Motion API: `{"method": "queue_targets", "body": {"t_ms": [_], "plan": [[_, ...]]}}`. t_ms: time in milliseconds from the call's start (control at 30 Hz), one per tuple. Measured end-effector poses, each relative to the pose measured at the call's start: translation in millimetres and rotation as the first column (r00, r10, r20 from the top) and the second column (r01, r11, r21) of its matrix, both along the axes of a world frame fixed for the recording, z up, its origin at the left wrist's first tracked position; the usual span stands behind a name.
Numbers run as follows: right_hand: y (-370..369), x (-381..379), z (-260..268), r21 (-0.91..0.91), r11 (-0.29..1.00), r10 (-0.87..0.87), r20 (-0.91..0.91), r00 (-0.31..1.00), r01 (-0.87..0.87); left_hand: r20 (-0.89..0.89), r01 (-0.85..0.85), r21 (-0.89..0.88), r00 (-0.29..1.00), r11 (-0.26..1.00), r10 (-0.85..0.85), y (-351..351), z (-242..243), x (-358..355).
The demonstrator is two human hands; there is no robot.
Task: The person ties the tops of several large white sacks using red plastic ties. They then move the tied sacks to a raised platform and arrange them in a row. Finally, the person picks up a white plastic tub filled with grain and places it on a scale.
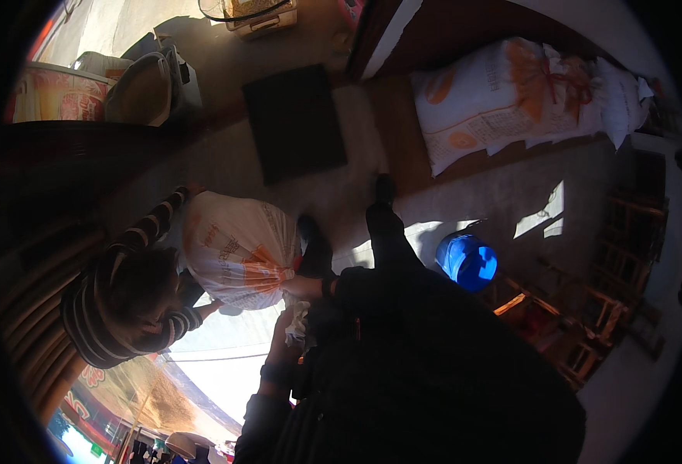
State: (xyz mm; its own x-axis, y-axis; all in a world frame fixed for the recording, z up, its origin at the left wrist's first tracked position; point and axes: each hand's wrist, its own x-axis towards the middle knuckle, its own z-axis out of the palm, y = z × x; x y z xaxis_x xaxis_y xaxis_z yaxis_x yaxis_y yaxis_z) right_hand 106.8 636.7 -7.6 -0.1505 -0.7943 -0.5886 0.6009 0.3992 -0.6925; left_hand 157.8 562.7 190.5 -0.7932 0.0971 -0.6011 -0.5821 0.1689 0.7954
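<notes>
A full white woven sack (225, 249) with orange print sits on the floor to my left, tilted towards me. Its neck is gathered, and my right hand (301, 286) is closed around it. Just below, my left hand (281, 333) grips the crumpled white mouth of the sack (298, 322); my fingers are partly hidden behind the material. Opposite me a person in a striped top (103, 307) bends low, with one hand (193, 189) at the sack's far upper side and the other (212, 306) at its lower side.
More filled white sacks (468, 104) lie at upper right, one tied with red cord. A dark square mat (294, 124) is on the floor ahead. A blue bucket (467, 262) stands right of my legs, near wooden stools (601, 313). Tubs (141, 90) stand at upper left.
</notes>
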Motion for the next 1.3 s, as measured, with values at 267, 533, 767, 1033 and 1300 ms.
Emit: {"method": "queue_targets", "body": {"t_ms": [267, 533, 767, 1033, 1300], "plan": [[15.1, 8.0, 49.1, -0.198, 0.98, 0.029, 0.119, 0.992, -0.005, 0.261, 0.068, -0.056, 0.964, 0.996, -0.051, 25.9, 66.2, -29.1], [79.6, -47.6, 95.3, -0.342, 0.938, 0.214, 0.423, 0.88, -0.064, 0.62, -0.655, 0.108, 0.633, 0.748, 0.464, 122.5, 125.4, -54.1], [163.0, -116.7, 215.6, -0.101, 0.99, 0.14, 0.836, 0.53, -0.102, 0.577, -0.482, -0.039, 0.704, 0.876, 0.413, 189.9, 167.4, -71.4], [210.4, -110.6, 221.4, 0.223, 0.974, -0.149, 0.768, 0.623, -0.042, 0.464, -0.035, -0.027, 0.885, 0.999, 0.043, 188.4, 146.4, -54.4], [308.8, -93.0, 167.8, 0.164, 0.981, -0.193, 0.806, 0.559, 0.103, 0.285, 0.111, 0.119, 0.948, 0.987, -0.141, 274.1, 147.9, -117.2]]}}
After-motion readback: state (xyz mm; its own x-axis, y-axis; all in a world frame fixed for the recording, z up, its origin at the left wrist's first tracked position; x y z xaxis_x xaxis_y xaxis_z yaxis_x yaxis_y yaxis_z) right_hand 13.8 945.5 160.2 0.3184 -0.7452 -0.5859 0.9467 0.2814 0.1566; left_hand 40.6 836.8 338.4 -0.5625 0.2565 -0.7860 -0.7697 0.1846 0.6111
